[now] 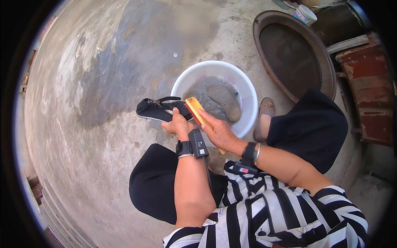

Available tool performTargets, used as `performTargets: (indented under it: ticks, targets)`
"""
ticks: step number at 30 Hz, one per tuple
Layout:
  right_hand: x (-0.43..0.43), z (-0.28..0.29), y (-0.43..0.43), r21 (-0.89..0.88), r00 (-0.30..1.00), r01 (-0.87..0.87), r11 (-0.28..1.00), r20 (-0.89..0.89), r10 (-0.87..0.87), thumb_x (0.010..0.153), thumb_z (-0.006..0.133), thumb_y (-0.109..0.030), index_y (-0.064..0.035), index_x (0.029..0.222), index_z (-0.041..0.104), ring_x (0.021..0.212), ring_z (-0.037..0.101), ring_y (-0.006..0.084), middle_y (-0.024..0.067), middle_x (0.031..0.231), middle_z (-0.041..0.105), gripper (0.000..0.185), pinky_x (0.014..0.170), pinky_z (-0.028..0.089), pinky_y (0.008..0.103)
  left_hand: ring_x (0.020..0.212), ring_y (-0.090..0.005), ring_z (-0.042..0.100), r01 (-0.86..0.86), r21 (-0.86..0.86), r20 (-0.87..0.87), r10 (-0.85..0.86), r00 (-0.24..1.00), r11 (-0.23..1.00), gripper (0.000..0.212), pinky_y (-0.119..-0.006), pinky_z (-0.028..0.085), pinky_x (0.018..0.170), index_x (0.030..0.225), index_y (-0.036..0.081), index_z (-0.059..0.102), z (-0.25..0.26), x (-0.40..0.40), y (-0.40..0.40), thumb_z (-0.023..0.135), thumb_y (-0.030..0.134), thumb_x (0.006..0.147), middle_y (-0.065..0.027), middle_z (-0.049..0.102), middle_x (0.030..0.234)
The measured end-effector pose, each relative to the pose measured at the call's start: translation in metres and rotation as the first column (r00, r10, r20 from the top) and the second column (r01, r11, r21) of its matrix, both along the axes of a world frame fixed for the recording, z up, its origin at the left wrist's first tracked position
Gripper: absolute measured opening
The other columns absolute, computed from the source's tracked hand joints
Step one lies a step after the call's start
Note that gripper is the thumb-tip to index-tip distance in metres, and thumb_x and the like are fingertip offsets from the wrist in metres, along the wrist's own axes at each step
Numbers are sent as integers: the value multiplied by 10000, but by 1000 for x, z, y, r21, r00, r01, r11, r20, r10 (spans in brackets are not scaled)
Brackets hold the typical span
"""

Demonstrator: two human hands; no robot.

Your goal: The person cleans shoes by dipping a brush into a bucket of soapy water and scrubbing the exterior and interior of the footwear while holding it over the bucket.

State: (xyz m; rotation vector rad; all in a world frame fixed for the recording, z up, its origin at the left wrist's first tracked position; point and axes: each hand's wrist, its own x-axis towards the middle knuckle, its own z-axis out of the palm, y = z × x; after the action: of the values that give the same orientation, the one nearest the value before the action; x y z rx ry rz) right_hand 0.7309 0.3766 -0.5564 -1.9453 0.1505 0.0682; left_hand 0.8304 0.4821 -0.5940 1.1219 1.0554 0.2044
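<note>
My left hand (179, 124) grips a black cloth shoe (153, 109) with a strap and a pale sole edge, held at the left rim of a white plastic basin (252, 102). In my right hand (218, 130) is a wooden-backed scrubbing brush (196, 107) with red bristles. Its bristles face the toe end of the shoe and appear to touch it. Murky grey water (198, 90) stands in the basin. A second shoe (223, 100), seemingly sole up, lies in that water against the right side.
A large brown oval tub (330, 74) holding dark liquid stands at the upper right, beside a small white bucket (305, 15). Worn red wooden furniture (366, 90) is along the right edge. My shod foot (266, 108) is right of the basin. Stained concrete floor (93, 130) spreads leftward.
</note>
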Motion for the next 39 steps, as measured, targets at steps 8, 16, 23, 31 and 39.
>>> performTargets:
  ticks: [8, 16, 23, 31, 39]
  targets:
    - [2, 13, -29, 25, 979, -153, 988, -134, 155, 939, 516, -133, -51, 1419, 444, 1029, 631, 236, 223, 1173, 642, 492, 901, 475, 335, 815, -223, 656, 225, 112, 57, -233, 971, 968, 343, -345, 566, 694, 1050, -26, 467, -11, -8, 18, 691, -57, 791, -147, 621, 976]
    - [45, -13, -42, 30, 982, -98, 995, -158, 102, 911, 471, -195, -54, 1354, 520, 967, 657, 357, 291, 1036, 648, 467, 844, 491, 380, 732, -179, 648, 541, 63, 169, -543, 823, 839, 248, -303, 546, 652, 978, 1, 571, -19, -13, 7, 703, -67, 778, -98, 650, 891]
    - [-6, -9, -42, 186, 980, -64, 981, -172, 96, 918, 498, -160, -24, 1374, 492, 1116, 600, 268, 245, 1217, 615, 476, 956, 438, 329, 747, -186, 656, 558, 48, 119, -559, 820, 828, 248, -311, 553, 660, 983, -12, 573, -16, -17, 15, 703, -66, 779, -97, 650, 890]
    - [50, -7, -57, 409, 863, 375, 832, -482, -152, 954, 582, -256, -75, 1417, 448, 607, 484, 78, -11, 743, 508, 514, 492, 416, 223, 792, -208, 673, 649, -210, 204, -617, 760, 731, 342, -336, 587, 695, 1103, -4, 534, -7, -15, 7, 700, -51, 808, -117, 659, 943]
    - [55, -41, -92, 594, 851, 496, 633, -478, -219, 895, 615, -221, -34, 1133, 510, 658, 569, 111, 107, 1047, 652, 320, 587, 484, 235, 756, -150, 663, 745, -302, 315, -676, 666, 594, 236, -292, 570, 691, 1071, 26, 591, -5, -20, 8, 697, 137, 892, -60, 674, 927]
